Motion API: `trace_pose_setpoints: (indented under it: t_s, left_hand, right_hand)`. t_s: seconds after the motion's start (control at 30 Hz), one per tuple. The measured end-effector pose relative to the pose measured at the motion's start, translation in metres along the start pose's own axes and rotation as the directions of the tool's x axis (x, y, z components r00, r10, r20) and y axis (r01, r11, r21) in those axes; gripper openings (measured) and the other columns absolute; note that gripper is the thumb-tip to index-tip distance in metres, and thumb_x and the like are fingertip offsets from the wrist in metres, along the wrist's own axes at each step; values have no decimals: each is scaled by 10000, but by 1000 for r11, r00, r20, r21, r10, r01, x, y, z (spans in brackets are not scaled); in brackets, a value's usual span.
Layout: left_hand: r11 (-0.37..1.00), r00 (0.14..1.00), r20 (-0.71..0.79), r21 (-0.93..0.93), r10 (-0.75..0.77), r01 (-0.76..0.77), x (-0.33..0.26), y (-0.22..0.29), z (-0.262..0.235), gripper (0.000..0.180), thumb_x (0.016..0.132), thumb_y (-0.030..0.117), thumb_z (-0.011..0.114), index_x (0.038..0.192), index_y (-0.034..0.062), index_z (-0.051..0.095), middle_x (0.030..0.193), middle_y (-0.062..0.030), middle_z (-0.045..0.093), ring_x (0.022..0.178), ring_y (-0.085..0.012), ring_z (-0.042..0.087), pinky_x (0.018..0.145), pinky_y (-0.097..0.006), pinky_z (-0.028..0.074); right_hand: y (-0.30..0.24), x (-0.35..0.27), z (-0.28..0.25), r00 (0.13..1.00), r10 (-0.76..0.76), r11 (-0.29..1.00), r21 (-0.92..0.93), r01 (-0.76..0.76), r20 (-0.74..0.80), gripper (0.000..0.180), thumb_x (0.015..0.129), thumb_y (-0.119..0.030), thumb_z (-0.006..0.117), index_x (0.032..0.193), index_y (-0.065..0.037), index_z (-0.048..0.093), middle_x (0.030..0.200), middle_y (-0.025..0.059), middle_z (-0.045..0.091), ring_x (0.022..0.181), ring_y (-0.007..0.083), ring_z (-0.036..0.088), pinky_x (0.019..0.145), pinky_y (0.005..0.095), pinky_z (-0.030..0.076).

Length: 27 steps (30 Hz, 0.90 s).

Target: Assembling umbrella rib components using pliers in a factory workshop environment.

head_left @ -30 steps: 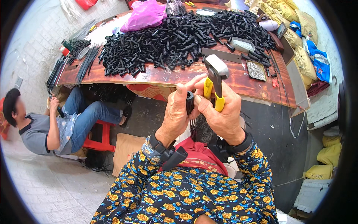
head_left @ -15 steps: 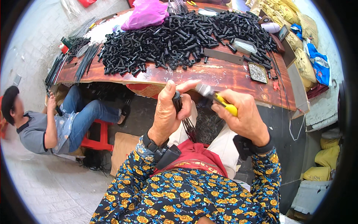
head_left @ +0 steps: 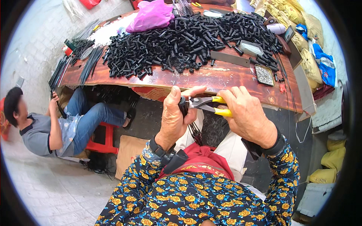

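Observation:
My left hand (head_left: 170, 117) is wrapped round a black tubular part (head_left: 183, 107), held upright with its thumb up and index finger stretched out. A bundle of thin dark strands (head_left: 195, 133) hangs below this hand toward my lap. My right hand (head_left: 249, 117) grips pliers (head_left: 223, 112) with yellow handles, which stand a little apart. Their metal jaws reach to the top of the black part, beneath my left index finger. Whether the jaws bite on anything is too small to tell.
On the wooden table (head_left: 151, 83) lies a large heap of black tubular parts (head_left: 158, 51), with a pink bag (head_left: 151, 16), a flat metal bar (head_left: 230, 59) and a tray of small metal bits (head_left: 264, 75). At left, a co-worker (head_left: 41, 132) sits on a red stool (head_left: 107, 140).
The pliers have swung left, from beside my left hand to the black part's top, and their handles now show spread. My left hand stays nearly in place.

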<state>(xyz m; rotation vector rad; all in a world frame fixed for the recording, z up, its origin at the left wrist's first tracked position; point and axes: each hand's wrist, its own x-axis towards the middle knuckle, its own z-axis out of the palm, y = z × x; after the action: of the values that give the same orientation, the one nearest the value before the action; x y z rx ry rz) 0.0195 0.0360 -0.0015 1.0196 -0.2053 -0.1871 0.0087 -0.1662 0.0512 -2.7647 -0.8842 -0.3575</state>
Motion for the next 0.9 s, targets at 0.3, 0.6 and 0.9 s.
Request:
trace_pose_setpoints:
  t_s: [0.3, 0.6, 0.9]
  left_hand:
    - [998, 998, -62, -64, 9, -13, -2, -4, -3, 775, 936, 665, 400, 1141, -36, 660, 614, 42, 527, 458, -29, 331, 425, -208, 237]
    - [998, 996, -84, 69, 2, 4, -9, -6, -6, 877, 876, 763, 373, 1179, -18, 630, 592, 39, 523, 450, -38, 337, 436, -225, 241]
    - [999, 993, -113, 37, 18, -14, -12, -5, -9, 855, 891, 739, 380, 1144, -32, 650, 587, 32, 507, 443, -44, 339, 420, -218, 238]
  right_hand:
    - [-11, 0, 5, 995, -14, 997, -79, 5, -104, 573, 687, 0, 637, 1239, 37, 488, 976, 193, 499, 921, 354, 480, 780, 414, 458]
    - [-14, -1, 0, 995, -58, 980, -196, 40, -86, 590, 683, -17, 643, 1248, 62, 491, 970, 193, 503, 938, 341, 483, 795, 398, 450]
    - [-24, 6, 2, 991, -18, 971, -239, -15, -132, 293, 770, -118, 651, 1021, 14, 577, 847, 142, 541, 852, 303, 542, 646, 361, 490]
